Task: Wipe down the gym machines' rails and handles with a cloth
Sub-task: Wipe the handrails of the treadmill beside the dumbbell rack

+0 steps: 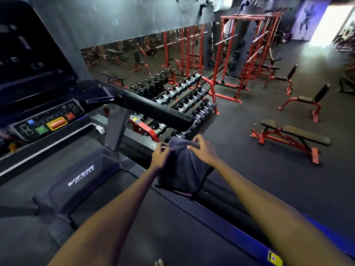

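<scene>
While both arms reach forward | left hand and right hand pinch cloth | above treadmill

Cloth: dark grey-blue, plain. Treadmill: black/dark grey w/ white logo; side rail ribbed, blue glow, yellow sticker. Console: black, w/ green btn, red btn in yellow border, smaller red btn, blue btn. Handrail: black. Dumbbells: black & silver on red rack. Benches: red frames, black pads. Racks: red. Floor: dark grey. Wall: grey.
</scene>
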Demonstrator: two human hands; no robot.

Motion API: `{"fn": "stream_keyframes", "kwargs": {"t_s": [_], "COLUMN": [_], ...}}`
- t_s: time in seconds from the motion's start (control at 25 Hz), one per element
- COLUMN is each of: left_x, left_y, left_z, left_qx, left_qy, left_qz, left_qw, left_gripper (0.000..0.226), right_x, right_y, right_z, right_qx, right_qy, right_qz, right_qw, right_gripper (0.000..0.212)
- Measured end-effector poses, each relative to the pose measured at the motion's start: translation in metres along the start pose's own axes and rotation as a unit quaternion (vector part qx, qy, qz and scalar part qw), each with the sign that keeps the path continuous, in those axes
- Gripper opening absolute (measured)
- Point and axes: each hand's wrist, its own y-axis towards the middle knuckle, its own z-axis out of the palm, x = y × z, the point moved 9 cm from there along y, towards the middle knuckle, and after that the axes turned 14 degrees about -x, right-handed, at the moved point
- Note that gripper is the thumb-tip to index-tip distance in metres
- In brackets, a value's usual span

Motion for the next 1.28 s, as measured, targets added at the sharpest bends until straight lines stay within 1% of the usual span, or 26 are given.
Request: {"fn": "stream_keyframes", "kwargs": {"t_s": [0.08,0.16,0.28,0.4,0.52,0.6,0.68,0.72,0.76,0.8,0.84,0.92,0.96,1.0,1.04,1.12,1.16,1.2,1.24,1.28], "left_x": [-0.005,-0.016,-0.027,-0.034,-0.039,-0.038,-0.033,-0.031,-0.030,-0.031,-0.032,-0.033,-0.033,-0.033,-0.034,-0.029,-0.024,-0.019,-0.012,-0.006], "left_y": [0.033,0.069,0.115,0.147,0.171,0.188,0.202,0.209,0.213,0.217,0.220,0.221,0.221,0.223,0.226,0.236,0.245,0.251,0.258,0.263], "left_z": [0.016,0.030,0.054,0.083,0.108,0.123,0.133,0.137,0.139,0.139,0.137,0.134,0.132,0.130,0.126,0.114,0.110,0.108,0.109,0.112], "left_qx": [0.030,0.041,0.048,0.052,0.026,0.017,0.020,0.024,0.031,0.036,0.044,0.064,0.067,0.062,0.048,0.005,-0.006,-0.007,0.014,0.048], "left_qy": [-0.002,0.017,0.046,0.058,0.102,0.114,0.131,0.142,0.151,0.160,0.167,0.192,0.206,0.212,0.207,0.182,0.187,0.210,0.247,0.286], "left_qz": [0.018,0.050,0.090,0.096,0.136,0.130,0.121,0.130,0.150,0.183,0.229,0.316,0.349,0.369,0.373,0.348,0.340,0.341,0.349,0.362], "left_qw": [0.999,0.998,0.994,0.992,0.985,0.985,0.984,0.981,0.977,0.969,0.958,0.927,0.912,0.903,0.903,0.920,0.922,0.916,0.904,0.886], "left_gripper": [0.024,0.028,0.029,0.027,0.013,0.008,0.008,0.009,0.010,0.012,0.018,0.031,0.034,0.036,0.036,0.040,0.044,0.050,0.057,0.066], "right_x": [-0.009,-0.016,-0.024,-0.030,-0.030,-0.026,-0.024,-0.027,-0.031,-0.033,-0.034,-0.035,-0.037,-0.039,-0.039,-0.035,-0.033,-0.032,-0.034,-0.036], "right_y": [0.028,0.058,0.095,0.136,0.183,0.209,0.225,0.229,0.229,0.226,0.222,0.213,0.213,0.215,0.217,0.218,0.216,0.212,0.207,0.201], "right_z": [0.003,0.006,0.009,0.009,0.021,0.031,0.050,0.057,0.063,0.067,0.072,0.080,0.084,0.091,0.095,0.099,0.099,0.097,0.096,0.095], "right_qx": [-0.027,-0.056,-0.092,-0.135,-0.122,-0.113,-0.087,-0.081,-0.087,-0.103,-0.122,-0.151,-0.143,-0.128,-0.111,-0.121,-0.146,-0.162,-0.182,-0.183], "right_qy": [0.005,0.008,0.000,-0.059,-0.096,-0.126,-0.206,-0.241,-0.262,-0.273,-0.281,-0.293,-0.294,-0.294,-0.294,-0.302,-0.308,-0.311,-0.307,-0.302], "right_qz": [0.025,0.057,0.083,0.086,0.031,-0.019,-0.064,-0.068,-0.062,-0.054,-0.053,-0.059,-0.049,-0.033,-0.015,-0.014,-0.030,-0.068,-0.120,-0.171], "right_qw": [0.999,0.997,0.992,0.985,0.987,0.985,0.972,0.965,0.959,0.955,0.950,0.942,0.944,0.946,0.949,0.946,0.940,0.934,0.926,0.920], "right_gripper": [0.028,0.027,0.025,0.017,0.012,0.016,0.022,0.023,0.024,0.032,0.046,0.068,0.072,0.072,0.068,0.058,0.054,0.049,0.046,0.045]}}
